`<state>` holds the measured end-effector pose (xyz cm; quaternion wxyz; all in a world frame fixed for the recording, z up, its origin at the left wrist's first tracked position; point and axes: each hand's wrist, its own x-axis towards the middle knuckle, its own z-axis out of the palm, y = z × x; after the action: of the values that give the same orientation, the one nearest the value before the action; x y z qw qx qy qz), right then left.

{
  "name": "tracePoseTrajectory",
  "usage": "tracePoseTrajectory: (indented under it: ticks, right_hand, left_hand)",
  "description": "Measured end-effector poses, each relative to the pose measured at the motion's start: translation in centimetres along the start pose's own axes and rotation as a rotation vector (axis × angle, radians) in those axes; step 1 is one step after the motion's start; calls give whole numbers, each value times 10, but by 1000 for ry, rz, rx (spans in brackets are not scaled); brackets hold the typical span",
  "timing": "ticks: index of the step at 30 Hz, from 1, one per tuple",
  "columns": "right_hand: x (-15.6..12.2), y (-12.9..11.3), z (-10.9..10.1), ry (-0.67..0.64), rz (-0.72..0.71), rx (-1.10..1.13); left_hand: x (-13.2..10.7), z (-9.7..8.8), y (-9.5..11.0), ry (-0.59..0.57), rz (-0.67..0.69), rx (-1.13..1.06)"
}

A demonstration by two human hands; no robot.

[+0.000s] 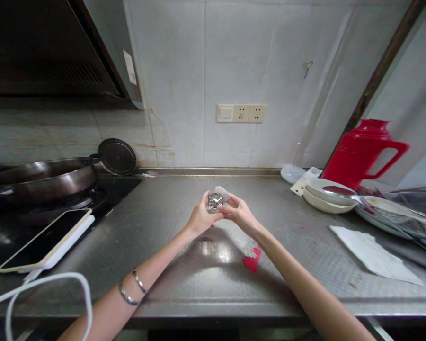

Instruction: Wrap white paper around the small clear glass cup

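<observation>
Above the middle of the metal counter, my left hand [200, 219] is wrapped round a small, shiny silver round thing [215, 202] with a crinkled or patterned surface; I cannot make out its exact kind. My right hand [240, 215] meets it from the other side, its fingers against the silver thing and closed on a small white piece of tissue [221, 192] at its upper right. Below my right wrist, a torn red scrap [252, 260] lies on the counter [184, 284].
To the left, a pan [49, 180] sits on the stove, with a phone [48, 239] and its white cable [49, 279] nearer. At right stand a red thermos [358, 156], stacked bowls [328, 199] and a plate [379, 222]. A folded white paper towel [374, 253] lies in front.
</observation>
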<state>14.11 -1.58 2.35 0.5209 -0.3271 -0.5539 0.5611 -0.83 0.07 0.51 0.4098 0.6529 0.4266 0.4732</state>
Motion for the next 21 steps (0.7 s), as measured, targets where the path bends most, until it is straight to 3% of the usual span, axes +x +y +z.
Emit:
tracePoseTrajectory:
  ticks: [5, 12, 21]
  right_hand:
    - [4, 3, -5, 64, 72, 4]
    - [9, 9, -7, 71, 119, 47]
    - [6, 10, -3, 108, 179, 109]
  left_hand:
    - [-2, -5, 3, -76, 103, 106]
    - [-5, -9, 9, -94, 251, 314]
    - [-2, -6, 2, -77, 246, 310]
